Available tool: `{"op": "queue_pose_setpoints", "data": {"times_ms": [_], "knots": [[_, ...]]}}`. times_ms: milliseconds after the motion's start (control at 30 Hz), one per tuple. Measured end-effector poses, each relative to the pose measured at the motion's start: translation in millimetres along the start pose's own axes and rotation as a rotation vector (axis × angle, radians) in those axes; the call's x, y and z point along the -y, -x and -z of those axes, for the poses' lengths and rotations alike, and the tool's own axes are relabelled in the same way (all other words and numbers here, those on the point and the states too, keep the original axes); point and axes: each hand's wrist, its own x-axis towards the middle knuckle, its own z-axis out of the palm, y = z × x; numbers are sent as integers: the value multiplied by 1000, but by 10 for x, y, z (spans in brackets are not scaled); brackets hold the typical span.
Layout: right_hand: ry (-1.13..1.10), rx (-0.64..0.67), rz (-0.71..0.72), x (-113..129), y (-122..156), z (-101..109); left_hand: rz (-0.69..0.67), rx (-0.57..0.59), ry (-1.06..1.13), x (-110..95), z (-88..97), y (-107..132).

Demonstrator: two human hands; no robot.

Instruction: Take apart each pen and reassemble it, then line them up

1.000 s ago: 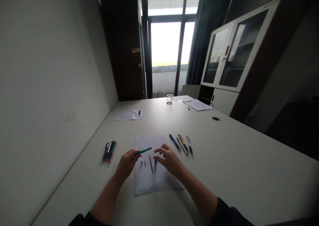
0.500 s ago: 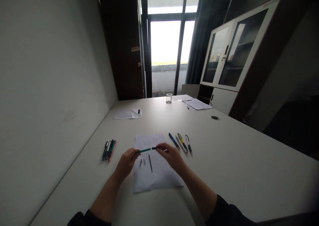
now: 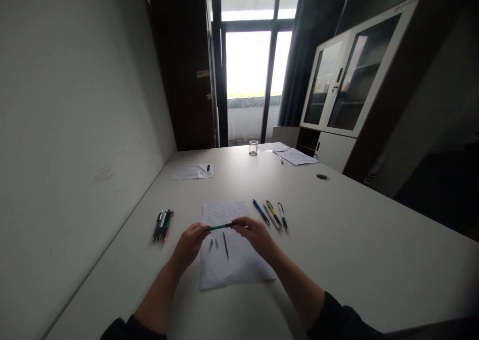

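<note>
Above the paper sheets (image 3: 235,270), my left hand (image 3: 189,242) pinches the outer end of a green pen barrel (image 3: 217,227). My right hand (image 3: 254,235) pinches a short black pen grip (image 3: 229,225), whose end meets the green barrel so that the two form one line. Below them on the paper lie a dark pen refill (image 3: 225,245) and two small pen parts, a tip piece (image 3: 211,243) and a tiny piece (image 3: 216,243) that looks like a spring.
Several pens (image 3: 163,226) lie bunched at the left; a blue pen (image 3: 261,212), a yellow pen (image 3: 274,214) and others lie at the right. Farther back are a glass jar (image 3: 253,148), a plastic sleeve (image 3: 192,171), papers (image 3: 297,156) and a cable hole (image 3: 322,177).
The gap between the green barrel and the black grip has closed; the two pieces now touch end to end. Both hands otherwise stay nearly in place.
</note>
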Motion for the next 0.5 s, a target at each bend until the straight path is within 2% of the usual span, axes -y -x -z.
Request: {"op": "queue_pose_setpoints", "data": {"times_ms": [233,500], "knots": [[-117,41,-63,30,6,-14,-26,-4,-55,-15,-11,1],[84,56,3,-60,27,-153,-92,50,-136,-99,-71,-3]]}}
